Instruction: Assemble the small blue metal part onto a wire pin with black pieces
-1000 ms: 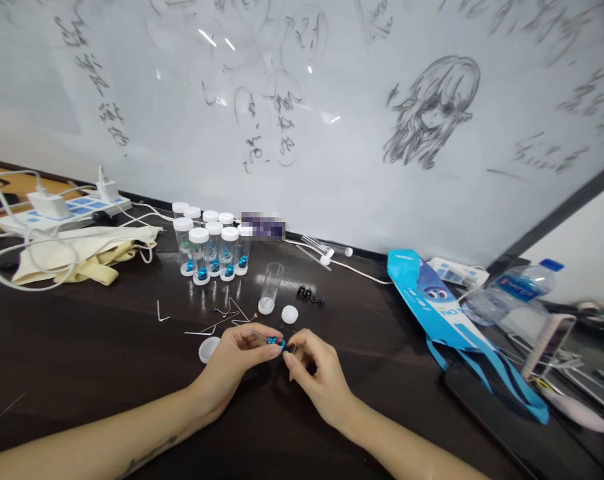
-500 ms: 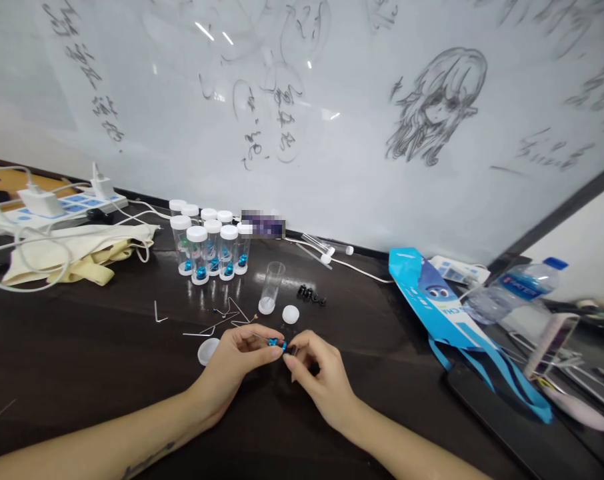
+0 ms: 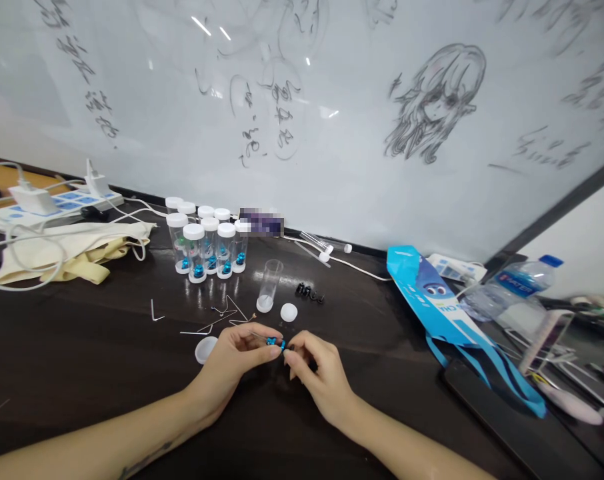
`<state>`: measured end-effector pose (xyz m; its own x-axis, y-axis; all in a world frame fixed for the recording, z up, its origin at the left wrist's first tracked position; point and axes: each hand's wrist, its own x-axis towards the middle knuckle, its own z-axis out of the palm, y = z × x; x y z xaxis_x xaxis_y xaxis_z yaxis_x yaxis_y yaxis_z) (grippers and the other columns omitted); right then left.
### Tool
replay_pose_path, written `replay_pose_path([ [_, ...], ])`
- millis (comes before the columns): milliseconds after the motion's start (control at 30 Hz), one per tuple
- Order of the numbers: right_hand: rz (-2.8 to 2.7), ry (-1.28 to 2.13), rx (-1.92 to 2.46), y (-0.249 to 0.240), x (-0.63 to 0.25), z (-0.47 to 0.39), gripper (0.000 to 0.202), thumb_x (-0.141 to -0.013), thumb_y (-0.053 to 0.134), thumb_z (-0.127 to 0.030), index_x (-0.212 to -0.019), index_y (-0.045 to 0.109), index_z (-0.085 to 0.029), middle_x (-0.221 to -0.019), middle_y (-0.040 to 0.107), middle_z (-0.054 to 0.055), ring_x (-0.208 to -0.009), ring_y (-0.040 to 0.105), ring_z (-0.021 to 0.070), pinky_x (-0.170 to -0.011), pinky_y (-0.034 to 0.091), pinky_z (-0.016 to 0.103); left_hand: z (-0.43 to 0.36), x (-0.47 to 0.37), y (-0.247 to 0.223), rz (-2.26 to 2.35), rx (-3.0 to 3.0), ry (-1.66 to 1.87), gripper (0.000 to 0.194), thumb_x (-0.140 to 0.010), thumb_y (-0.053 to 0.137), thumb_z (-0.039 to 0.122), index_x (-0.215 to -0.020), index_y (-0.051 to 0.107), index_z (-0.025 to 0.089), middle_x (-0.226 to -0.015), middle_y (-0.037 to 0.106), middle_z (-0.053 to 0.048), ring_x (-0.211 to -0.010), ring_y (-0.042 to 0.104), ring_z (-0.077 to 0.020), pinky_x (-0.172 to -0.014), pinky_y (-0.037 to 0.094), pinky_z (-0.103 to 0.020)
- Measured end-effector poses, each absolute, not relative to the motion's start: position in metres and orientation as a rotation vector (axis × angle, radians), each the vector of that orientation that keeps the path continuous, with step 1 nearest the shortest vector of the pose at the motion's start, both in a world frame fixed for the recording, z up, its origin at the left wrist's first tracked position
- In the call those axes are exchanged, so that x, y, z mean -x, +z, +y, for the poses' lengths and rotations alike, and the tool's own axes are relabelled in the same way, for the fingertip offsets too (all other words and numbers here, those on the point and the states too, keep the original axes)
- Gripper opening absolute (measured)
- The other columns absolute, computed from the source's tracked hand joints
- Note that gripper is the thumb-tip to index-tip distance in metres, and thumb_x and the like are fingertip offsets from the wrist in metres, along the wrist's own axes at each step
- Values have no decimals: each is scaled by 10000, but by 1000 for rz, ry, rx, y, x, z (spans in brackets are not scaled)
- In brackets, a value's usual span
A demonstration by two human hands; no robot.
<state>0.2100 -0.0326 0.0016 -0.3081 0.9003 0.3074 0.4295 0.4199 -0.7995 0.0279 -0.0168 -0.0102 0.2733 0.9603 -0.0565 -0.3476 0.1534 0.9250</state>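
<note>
Between the thumb and fingers of my left hand [image 3: 239,353] is a small shiny blue metal part [image 3: 272,341]. My right hand [image 3: 316,363] is closed in a pinch at the right end of this part, its fingertips close to or touching it. What sits between the right fingertips is too small and dark to make out. Just beyond my hands stands an uncapped clear tube [image 3: 271,283], with a round white cap [image 3: 289,312] beside it. Several small black pieces [image 3: 307,291] lie in a row to the right. Another white cap [image 3: 205,349] is partly behind my left hand.
Several capped clear tubes [image 3: 194,250] with blue parts inside stand at the back left. Hex keys [image 3: 155,313] and bent wires [image 3: 229,310] lie on the dark table. A cloth bag [image 3: 77,247] is at left; a blue bag [image 3: 432,300] and a water bottle [image 3: 525,280] are at right.
A dark piece that showed between my right fingertips is now mostly out of sight. Both hands keep nearly the same pose around the blue part. The whole view has shifted slightly.
</note>
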Motion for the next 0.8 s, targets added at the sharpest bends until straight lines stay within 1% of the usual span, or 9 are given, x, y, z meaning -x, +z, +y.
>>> replay_pose_path([
  [133,-1874,778,1134,1,-210,-33,131,-915,604,-316,-910,564,-192,-620,560,-45,-523,544,114,-528,406,225,-16,-28,-11,786,-959,1112,166,-688,817,237,-847,772,231,-745,727,12,-744,621,-143,-744,446,-243],
  [300,-1904,784,1133,3,-210,-33,223,-950,543,-341,-786,552,-191,-585,561,-37,-522,534,114,-533,412,225,-18,-27,-9,777,-952,1089,171,-688,818,232,-852,770,227,-747,739,4,-747,631,-151,-754,450,-252],
  [367,-1894,771,1132,1,-210,-33,176,-938,565,-335,-833,563,-194,-596,560,-42,-521,541,114,-533,418,225,-18,-28,-8,784,-954,1097,173,-681,821,236,-847,772,228,-768,742,-1,-767,633,-160,-763,452,-256],
  [433,-1877,755,1123,-1,-210,-33,124,-915,599,-319,-927,570,-199,-649,570,-38,-525,552,113,-529,428,226,-18,-28,-8,799,-960,1111,173,-676,824,242,-841,774,230,-787,743,-4,-780,631,-164,-769,451,-257],
  [500,-1865,746,1112,-4,-211,-33,141,-901,615,-314,-976,567,-204,-713,580,-25,-535,560,112,-523,434,227,-17,-28,-9,802,-962,1111,172,-678,823,244,-842,775,233,-798,743,-2,-785,628,-161,-772,449,-252],
  [567,-1869,747,1113,-4,-211,-33,132,-904,613,-322,-942,572,-203,-703,578,-24,-539,557,114,-528,431,227,-17,-28,-9,789,-959,1101,167,-686,820,241,-846,774,237,-784,739,6,-779,622,-150,-769,445,-241],
  [633,-1881,759,1127,-2,-211,-33,144,-917,598,-332,-875,570,-197,-634,562,-35,-533,544,116,-535,420,225,-17,-28,-10,777,-961,1096,162,-694,817,236,-849,772,238,-771,736,11,-774,618,-142,-766,442,-235],
  [700,-1890,792,1134,2,-210,-33,197,-938,567,-341,-811,556,-191,-586,551,-40,-520,530,113,-531,408,219,-17,-28,-10,774,-967,1094,158,-698,815,234,-850,770,236,-769,737,9,-771,616,-141,-760,441,-236],
  [800,-1900,838,1125,6,-210,-34,280,-969,507,-352,-750,546,-182,-596,550,-29,-524,533,109,-529,407,212,-17,-28,-10,777,-979,1088,154,-701,814,231,-849,768,229,-748,730,8,-746,613,-140,-750,441,-242],
])
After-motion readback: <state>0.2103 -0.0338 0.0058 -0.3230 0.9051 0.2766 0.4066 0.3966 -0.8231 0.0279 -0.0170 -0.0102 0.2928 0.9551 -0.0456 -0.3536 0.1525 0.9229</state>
